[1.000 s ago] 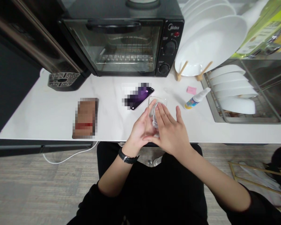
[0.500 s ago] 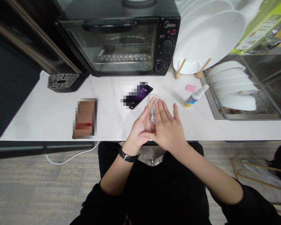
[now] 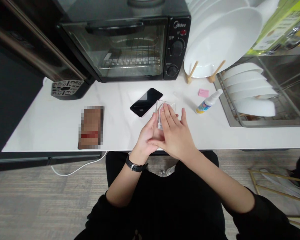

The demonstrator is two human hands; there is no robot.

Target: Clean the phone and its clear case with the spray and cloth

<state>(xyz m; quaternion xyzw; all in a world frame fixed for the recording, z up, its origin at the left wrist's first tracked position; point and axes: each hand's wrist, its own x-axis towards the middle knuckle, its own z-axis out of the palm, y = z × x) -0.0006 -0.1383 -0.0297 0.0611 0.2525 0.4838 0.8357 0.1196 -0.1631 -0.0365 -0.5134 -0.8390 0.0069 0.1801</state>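
Note:
A clear phone case (image 3: 173, 107) lies across my left hand (image 3: 147, 135), which grips it from below and the left, thumb along its near edge. My right hand (image 3: 176, 133) is laid flat over the case, fingers stretched and pressing a whitish cloth (image 3: 160, 124) against it. Most of the cloth is hidden under those fingers, so its exact kind is unclear. Just beyond my left hand a smartphone (image 3: 146, 102) rests face up on the counter, its screen dark. To the right a small white spray bottle (image 3: 209, 102) stands beside a pink slip (image 3: 203, 92).
A blurred-out brown flat item (image 3: 91, 126) lies on the white counter (image 3: 120, 130) at left. Behind are a black toaster oven (image 3: 125, 50) and a drip tray (image 3: 67, 88). White plates (image 3: 222, 43) stand upright; a dish rack (image 3: 270, 125) holds bowls at right.
The smartphone's lit lock screen has gone dark. My right fingers have slid slightly left and away from me over the case, while my left hand keeps its grip.

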